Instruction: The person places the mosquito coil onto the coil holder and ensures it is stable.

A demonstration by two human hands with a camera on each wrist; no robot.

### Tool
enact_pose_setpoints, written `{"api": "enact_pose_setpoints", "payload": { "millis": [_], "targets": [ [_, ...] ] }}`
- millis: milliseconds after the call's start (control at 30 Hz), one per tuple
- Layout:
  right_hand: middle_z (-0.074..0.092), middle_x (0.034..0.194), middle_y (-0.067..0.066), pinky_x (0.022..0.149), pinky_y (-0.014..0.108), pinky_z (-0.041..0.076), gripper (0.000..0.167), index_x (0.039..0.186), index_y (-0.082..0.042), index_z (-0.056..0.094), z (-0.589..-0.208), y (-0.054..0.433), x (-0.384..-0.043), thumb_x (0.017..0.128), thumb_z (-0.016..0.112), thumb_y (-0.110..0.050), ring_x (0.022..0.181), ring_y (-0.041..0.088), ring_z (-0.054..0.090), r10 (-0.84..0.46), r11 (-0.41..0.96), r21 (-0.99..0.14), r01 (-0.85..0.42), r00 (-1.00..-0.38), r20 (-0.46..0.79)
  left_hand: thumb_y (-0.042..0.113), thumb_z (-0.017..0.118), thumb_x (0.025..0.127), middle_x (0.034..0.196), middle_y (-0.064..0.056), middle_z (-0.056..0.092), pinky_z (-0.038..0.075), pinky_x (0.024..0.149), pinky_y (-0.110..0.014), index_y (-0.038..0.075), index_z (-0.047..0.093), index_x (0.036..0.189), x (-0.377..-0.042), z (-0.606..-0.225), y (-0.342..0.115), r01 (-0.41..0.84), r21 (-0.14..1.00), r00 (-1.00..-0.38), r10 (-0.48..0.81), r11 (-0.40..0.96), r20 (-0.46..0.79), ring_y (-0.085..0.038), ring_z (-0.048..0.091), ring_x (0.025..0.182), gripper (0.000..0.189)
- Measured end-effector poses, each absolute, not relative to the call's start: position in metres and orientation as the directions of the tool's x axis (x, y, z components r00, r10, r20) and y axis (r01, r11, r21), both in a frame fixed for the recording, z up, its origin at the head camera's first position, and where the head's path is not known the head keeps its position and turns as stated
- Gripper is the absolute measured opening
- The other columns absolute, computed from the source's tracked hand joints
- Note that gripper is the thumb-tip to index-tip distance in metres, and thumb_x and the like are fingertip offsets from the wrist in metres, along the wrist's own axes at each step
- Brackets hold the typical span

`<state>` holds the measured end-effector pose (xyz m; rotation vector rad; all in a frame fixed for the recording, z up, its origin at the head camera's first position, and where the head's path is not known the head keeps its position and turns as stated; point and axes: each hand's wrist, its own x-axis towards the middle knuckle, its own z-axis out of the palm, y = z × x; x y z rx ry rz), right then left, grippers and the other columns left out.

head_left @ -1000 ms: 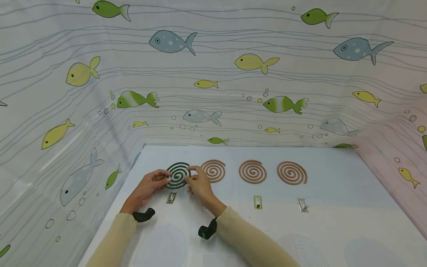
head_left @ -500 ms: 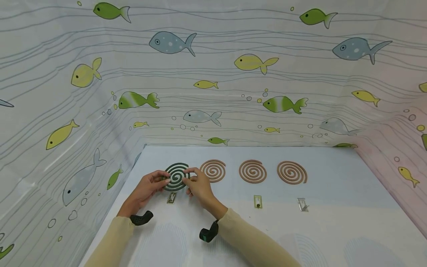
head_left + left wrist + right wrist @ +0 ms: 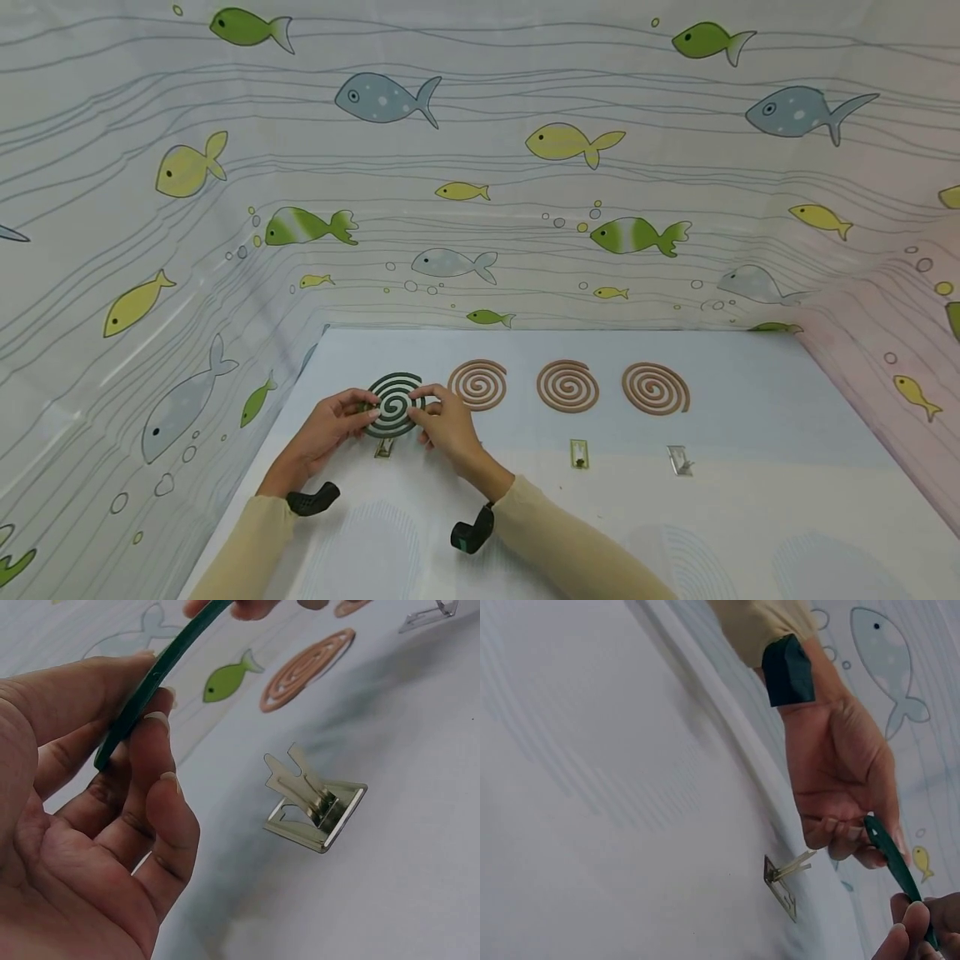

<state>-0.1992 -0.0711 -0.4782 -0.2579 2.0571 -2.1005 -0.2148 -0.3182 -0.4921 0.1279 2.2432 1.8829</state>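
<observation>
A green mosquito coil (image 3: 395, 406) is held up by both hands, one at each side. My left hand (image 3: 330, 427) pinches its left edge between thumb and fingers; the left wrist view shows that grip on the coil (image 3: 142, 697), seen nearly edge-on. On the opposite side my right hand (image 3: 453, 427) pinches the rim. Just below the coil is a small metal coil stand (image 3: 384, 450), partly covered by it in the head view. In the left wrist view this stand (image 3: 315, 806) lies on the table with its forked prong bent upward.
Three brown coils, a left one (image 3: 477, 386), a middle one (image 3: 567, 387) and a right one (image 3: 656, 388), lie in a row at the back. Nearer are a gold-coloured stand (image 3: 579, 454) and a silver stand (image 3: 680, 460). A fish-patterned curtain (image 3: 525, 233) surrounds the white table (image 3: 600, 533).
Both hands have brought the green coil slightly nearer and to the left, so that it now overlaps the stand in the head view. The brown coils and other stands stay put.
</observation>
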Motion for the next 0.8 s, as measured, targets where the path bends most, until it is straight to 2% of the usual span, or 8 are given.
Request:
{"api": "enact_pose_setpoints", "payload": {
  "millis": [233,467,533,733,800],
  "targets": [
    [0.066,0.078,0.019,0.049,0.036,0.051,0.024,0.121,-0.011,0.069,-0.478,-0.07,-0.194,0.098,0.072,-0.01,0.05,0.018,0.057,-0.262,-0.005,-1.0,0.022,-0.965,-0.02,0.016,0.076,0.095,0.106,-0.003,0.069,0.054,0.07,-0.034,-0.004,0.06,0.126,-0.21,-0.494,-0.32,-0.061,0.98,-0.972,0.21,0.189,-0.101,-0.017,0.059,0.083,0.04],
    [0.066,0.077,0.018,0.049,0.035,0.051,0.023,0.12,-0.012,0.069,-0.478,-0.07,-0.191,0.097,0.072,-0.01,0.049,0.014,0.055,-0.275,-0.007,-1.0,0.017,-0.961,-0.014,0.013,0.075,0.096,0.105,-0.002,0.07,0.054,0.07,-0.034,-0.005,0.059,0.126,-0.206,-0.497,-0.321,-0.051,0.981,-0.972,0.217,0.188,-0.092,-0.016,0.06,0.083,0.038],
    [0.066,0.076,0.016,0.049,0.034,0.05,0.024,0.12,-0.012,0.069,-0.478,-0.069,-0.19,0.097,0.072,-0.01,0.048,0.014,0.054,-0.276,-0.01,-1.0,0.018,-0.961,-0.015,0.012,0.074,0.096,0.104,-0.001,0.07,0.054,0.069,-0.034,-0.005,0.059,0.126,-0.204,-0.497,-0.322,-0.042,0.982,-0.971,0.226,0.185,-0.084,-0.016,0.06,0.082,0.037],
    [0.063,0.069,0.0,0.048,0.032,0.049,0.024,0.12,-0.011,0.069,-0.478,-0.07,-0.186,0.096,0.072,-0.01,0.047,0.011,0.053,-0.279,0.004,-1.0,0.021,-0.96,-0.021,0.012,0.073,0.097,0.103,-0.002,0.069,0.053,0.069,-0.034,-0.006,0.058,0.127,-0.199,-0.495,-0.323,-0.031,0.981,-0.969,0.236,0.191,-0.076,-0.015,0.059,0.082,0.039],
    [0.063,0.069,-0.001,0.049,0.031,0.049,0.023,0.12,-0.012,0.069,-0.479,-0.07,-0.185,0.097,0.073,-0.01,0.047,0.01,0.052,-0.281,0.006,-1.0,0.021,-0.959,-0.022,0.013,0.074,0.096,0.104,-0.003,0.068,0.053,0.069,-0.034,-0.006,0.058,0.127,-0.197,-0.494,-0.323,-0.037,0.981,-0.969,0.234,0.192,-0.083,-0.016,0.059,0.082,0.04]
  ]
}}
